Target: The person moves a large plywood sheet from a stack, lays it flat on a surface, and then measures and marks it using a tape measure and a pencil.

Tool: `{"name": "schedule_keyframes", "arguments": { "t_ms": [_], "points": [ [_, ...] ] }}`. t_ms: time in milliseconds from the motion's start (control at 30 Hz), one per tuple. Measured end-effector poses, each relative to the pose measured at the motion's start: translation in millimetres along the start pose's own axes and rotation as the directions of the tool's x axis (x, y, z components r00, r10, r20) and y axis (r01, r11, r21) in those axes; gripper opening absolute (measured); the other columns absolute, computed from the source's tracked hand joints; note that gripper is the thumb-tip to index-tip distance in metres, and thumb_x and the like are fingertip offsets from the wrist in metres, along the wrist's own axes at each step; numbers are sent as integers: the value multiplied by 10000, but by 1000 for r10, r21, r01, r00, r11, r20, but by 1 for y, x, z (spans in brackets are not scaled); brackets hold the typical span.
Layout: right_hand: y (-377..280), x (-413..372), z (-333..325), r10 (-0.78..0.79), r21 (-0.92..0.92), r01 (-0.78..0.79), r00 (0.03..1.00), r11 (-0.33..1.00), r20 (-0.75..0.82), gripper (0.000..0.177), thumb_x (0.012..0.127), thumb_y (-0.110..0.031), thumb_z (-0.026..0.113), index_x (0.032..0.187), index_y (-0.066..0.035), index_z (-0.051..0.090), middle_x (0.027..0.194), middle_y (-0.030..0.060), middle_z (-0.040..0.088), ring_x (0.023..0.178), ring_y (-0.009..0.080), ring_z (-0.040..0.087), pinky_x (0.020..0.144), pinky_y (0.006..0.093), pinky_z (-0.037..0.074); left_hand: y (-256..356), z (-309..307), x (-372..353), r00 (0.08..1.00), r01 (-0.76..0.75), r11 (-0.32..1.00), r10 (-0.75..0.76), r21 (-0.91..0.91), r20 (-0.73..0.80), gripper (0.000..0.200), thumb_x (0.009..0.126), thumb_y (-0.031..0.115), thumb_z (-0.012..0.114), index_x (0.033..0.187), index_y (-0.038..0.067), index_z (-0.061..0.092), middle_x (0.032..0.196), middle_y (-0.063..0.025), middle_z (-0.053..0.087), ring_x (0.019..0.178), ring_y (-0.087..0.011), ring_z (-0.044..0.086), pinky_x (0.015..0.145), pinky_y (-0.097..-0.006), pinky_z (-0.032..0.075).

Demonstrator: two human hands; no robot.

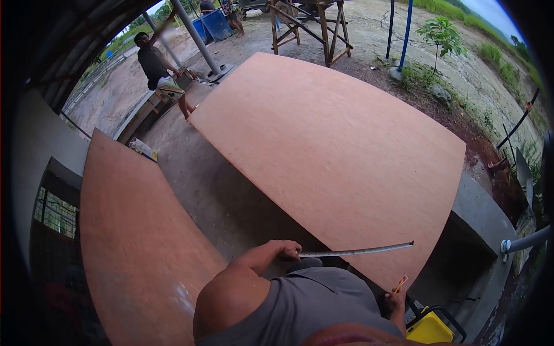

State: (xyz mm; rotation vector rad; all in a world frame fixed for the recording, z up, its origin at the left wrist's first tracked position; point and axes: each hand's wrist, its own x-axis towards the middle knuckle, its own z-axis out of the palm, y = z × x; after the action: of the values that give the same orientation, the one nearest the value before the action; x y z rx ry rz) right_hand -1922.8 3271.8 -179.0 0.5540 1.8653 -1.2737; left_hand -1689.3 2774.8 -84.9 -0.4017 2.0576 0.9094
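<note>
My left hand (289, 249) is closed at the near end of a tape measure (358, 251). Its pale blade runs out to the right, over the near end of a large plywood sheet (329, 138), and ends in a dark tip. At the sheet's near right corner, my right hand (395, 298) is closed around a slim yellow-and-red pencil-like stick (401, 282), which points upward. The fingers partly hide this stick, and I cannot tell its exact kind. The plywood is raised above the floor, with dark shade beneath it.
Another plywood sheet (133, 236) lies to my left. A yellow container with a black handle (430, 330) is by my right hand. Farther off are a person (154, 66) beside a metal post (196, 34), a wooden trestle (311, 29) and a blue bin (212, 26). A concrete ledge (476, 207) borders the right.
</note>
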Motion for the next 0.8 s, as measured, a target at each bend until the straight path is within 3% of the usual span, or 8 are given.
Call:
{"name": "schedule_keyframes", "arguments": {
  "t_ms": [200, 333, 433, 533, 633, 733, 800],
  "points": [
    [17, 4, -54, 214, 109, -225, 972, 968, 99, 200, 832, 71, 438, 923, -101, 391, 696, 79, 497, 480, 173, 478, 443, 322, 423, 53, 58, -12, 1000, -17, 997, 18, -79, 19, 548, 731, 385, 650, 1158, 52, 563, 1104, -178, 607, 1051, -317, 567, 871, -394, 445],
    [20, 15, -67, 273, -139, -252, 949, 958, 159, 60, 858, -65, 487, 882, -112, 459, 622, 54, 479, 446, 169, 438, 429, 344, 399, 57, 86, -24, 998, -3, 987, -6, -159, -58, 529, 735, 398, 660, 1134, 62, 578, 1078, -156, 618, 1027, -307, 577, 854, -385, 454],
    [12, 31, -66, 280, -113, -261, 934, 959, 221, 21, 860, -111, 511, 852, -104, 493, 603, 45, 473, 447, 167, 445, 406, 357, 379, 45, 102, -23, 994, 9, 980, -30, -201, -101, 536, 729, 407, 668, 1134, 66, 580, 1082, -156, 616, 1030, -303, 578, 851, -385, 457],
    [-25, -6, -38, -59, -409, 120, 985, 905, 159, 53, 883, -136, 493, 861, -88, 502, 581, 38, 460, 435, 159, 449, 381, 351, 358, 32, 107, -13, 996, 22, 980, -40, -199, -85, 545, 736, 418, 665, 1140, 65, 572, 1089, -172, 610, 1045, -313, 569, 868, -383, 448],
    [-2, 19, -37, -244, -265, 286, 953, 921, 180, 53, 892, -130, 482, 875, -84, 502, 556, 33, 441, 429, 163, 458, 377, 337, 367, 25, 103, -6, 997, 36, 981, -49, -189, -62, 550, 739, 421, 662, 1148, 67, 565, 1098, -180, 602, 1056, -317, 562, 880, -382, 443],
    [11, 11, -45, -78, -176, 136, 951, 975, 300, 50, 886, -135, 504, 871, -88, 508, 549, 26, 453, 419, 170, 463, 380, 322, 387, 31, 92, -9, 996, 12, 989, -26, -148, -89, 558, 737, 421, 661, 1156, 67, 562, 1114, -180, 595, 1064, -316, 559, 887, -383, 442],
    [19, 2, -56, 26, -277, 68, 947, 959, 321, 49, 882, -134, 509, 867, -88, 508, 550, 26, 456, 419, 171, 463, 380, 322, 389, 28, 91, -12, 994, -5, 990, -11, -144, -112, 563, 736, 422, 659, 1160, 65, 560, 1125, -179, 591, 1067, -316, 558, 891, -385, 441]
  ]
}}
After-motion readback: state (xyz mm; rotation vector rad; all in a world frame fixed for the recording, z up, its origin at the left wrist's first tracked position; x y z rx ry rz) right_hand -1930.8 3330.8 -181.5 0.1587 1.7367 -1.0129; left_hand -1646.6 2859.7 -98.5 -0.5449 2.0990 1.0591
